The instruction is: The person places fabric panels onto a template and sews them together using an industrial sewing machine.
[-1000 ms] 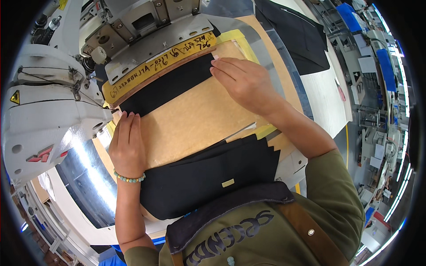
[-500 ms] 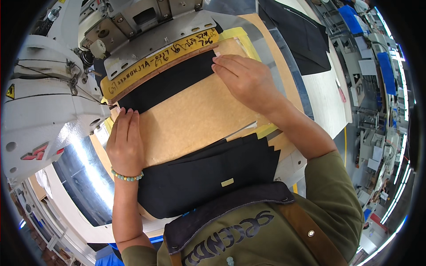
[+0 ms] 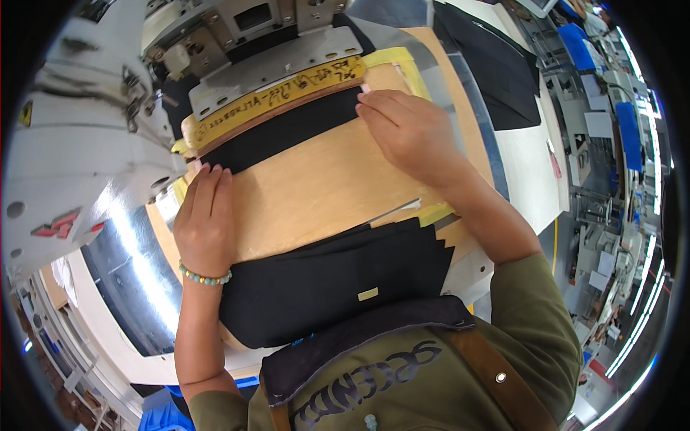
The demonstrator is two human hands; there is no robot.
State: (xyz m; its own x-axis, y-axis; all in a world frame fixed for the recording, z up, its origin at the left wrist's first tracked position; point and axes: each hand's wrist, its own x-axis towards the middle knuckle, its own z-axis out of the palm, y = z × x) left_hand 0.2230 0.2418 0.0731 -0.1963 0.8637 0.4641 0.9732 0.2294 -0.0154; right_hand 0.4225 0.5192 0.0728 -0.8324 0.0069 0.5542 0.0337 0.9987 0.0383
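A strip of black fabric point(image 3: 280, 135) lies across a tan board point(image 3: 309, 197), its far edge against a yellow template bar point(image 3: 248, 113) with handwriting. At the strip's left end, my left hand point(image 3: 205, 233) presses down with fingers stretched out, their tips on the near corner. My right hand point(image 3: 413, 136) pinches the strip's right end beside the bar, thumb and fingers together. Just what sits between those fingertips is partly hidden. Several layered black fabric pieces point(image 3: 316, 291) rest on the near side of the board, with a small yellowish tag point(image 3: 368, 294) on top.
A white sewing machine body point(image 3: 79, 172) stands close at the left, and a metal plate point(image 3: 287, 67) with slots sits over the bar. More black fabric point(image 3: 492, 72) lies at the far right, near a small red-handled tool point(image 3: 554, 161). Yellow tape point(image 3: 411, 68) edges the board.
The view has shifted slightly, so the machine and board sit a little differently in the picture. Both hands keep their places at the strip's two ends.
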